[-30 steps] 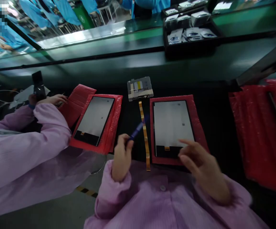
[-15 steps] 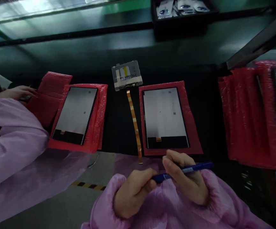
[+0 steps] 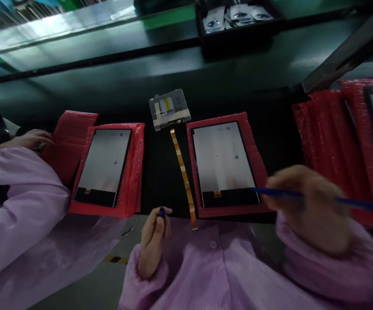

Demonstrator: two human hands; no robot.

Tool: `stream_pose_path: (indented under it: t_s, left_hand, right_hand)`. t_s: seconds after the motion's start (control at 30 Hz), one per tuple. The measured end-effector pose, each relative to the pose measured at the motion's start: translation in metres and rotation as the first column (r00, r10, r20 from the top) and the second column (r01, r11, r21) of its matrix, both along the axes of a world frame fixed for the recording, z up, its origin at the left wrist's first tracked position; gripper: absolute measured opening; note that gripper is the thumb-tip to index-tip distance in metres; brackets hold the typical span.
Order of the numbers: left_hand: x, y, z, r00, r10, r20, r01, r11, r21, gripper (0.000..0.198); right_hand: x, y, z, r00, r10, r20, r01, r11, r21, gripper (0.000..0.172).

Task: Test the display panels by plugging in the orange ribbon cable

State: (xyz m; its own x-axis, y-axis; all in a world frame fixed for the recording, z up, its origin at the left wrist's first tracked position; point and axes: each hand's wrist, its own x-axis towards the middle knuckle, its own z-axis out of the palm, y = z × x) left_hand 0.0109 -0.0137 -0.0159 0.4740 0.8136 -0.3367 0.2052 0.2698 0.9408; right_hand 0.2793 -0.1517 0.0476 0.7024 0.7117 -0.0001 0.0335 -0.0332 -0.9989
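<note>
My left hand [image 3: 152, 243] is closed around a blue pen cap [image 3: 162, 212], held low near the table's front edge. Blurred by motion, my right hand [image 3: 312, 206] grips a blue pen [image 3: 281, 193], its front end pointing left over the lower right corner of a display panel [image 3: 221, 161]. That panel lies on a red bubble-wrap pouch [image 3: 252, 137], its pale back up, with a black strip along the near edge. An orange flex cable [image 3: 183, 172] runs between the panel and a second display panel [image 3: 104, 161] on the left, ending at a small metal-framed circuit module [image 3: 169, 110].
At right stands a stack of red bubble-wrap pouches [image 3: 323, 142]. A black tray [image 3: 238, 32] of small white packets sits on the shelf behind. To the left, a co-worker's sleeve [image 3: 28, 185] and hand [image 3: 28, 140] rest by another red pouch [image 3: 76, 125].
The pen has come apart from its cap. My right hand moved right and up with the pen, while my left hand moved left with the cap. The view shifted slightly.
</note>
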Motion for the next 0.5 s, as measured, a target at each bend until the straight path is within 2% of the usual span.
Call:
stream_pose_path:
  t_s: [0.03, 0.07, 0.1, 0.17, 0.27, 0.33, 0.37, 0.5]
  left_hand:
    - [0.01, 0.007, -0.002, 0.995, 0.054, -0.085, -0.036, 0.979, 0.201, 0.036]
    - [0.021, 0.015, -0.004, 0.983, 0.088, -0.163, -0.022, 0.929, 0.37, 0.038]
    - [0.032, 0.022, -0.006, 0.965, 0.109, -0.238, 0.024, 0.87, 0.492, 0.039]
    - [0.05, 0.034, -0.013, 0.926, 0.123, -0.358, 0.14, 0.767, 0.627, 0.039]
    - [0.061, 0.04, -0.023, 0.885, 0.13, -0.448, 0.261, 0.657, 0.707, 0.037]
    - [0.061, 0.038, -0.028, 0.88, 0.144, -0.452, 0.279, 0.615, 0.738, 0.036]
    - [0.059, 0.036, -0.028, 0.882, 0.148, -0.447, 0.277, 0.606, 0.746, 0.035]
    - [0.056, 0.033, -0.028, 0.883, 0.149, -0.444, 0.28, 0.592, 0.756, 0.034]
  right_hand:
    - [-0.003, 0.008, -0.008, 1.0, 0.03, 0.004, -0.03, 1.0, 0.005, 0.032]
    - [-0.008, 0.017, -0.017, 0.997, 0.073, 0.017, -0.073, 0.997, -0.01, 0.025]
    - [-0.013, 0.025, -0.027, 0.993, 0.112, 0.036, -0.11, 0.993, -0.038, 0.019]
    - [-0.022, 0.036, -0.045, 0.987, 0.131, 0.093, -0.121, 0.987, -0.108, 0.012]
    - [-0.031, 0.039, -0.063, 0.987, -0.038, 0.157, 0.059, 0.99, -0.129, 0.006]
    - [-0.034, 0.037, -0.066, 0.968, -0.16, 0.192, 0.186, 0.974, -0.128, 0.008]
    - [-0.035, 0.036, -0.066, 0.959, -0.182, 0.218, 0.216, 0.966, -0.144, 0.013]
    - [-0.036, 0.034, -0.063, 0.937, -0.067, 0.342, 0.165, 0.949, -0.268, 0.03]
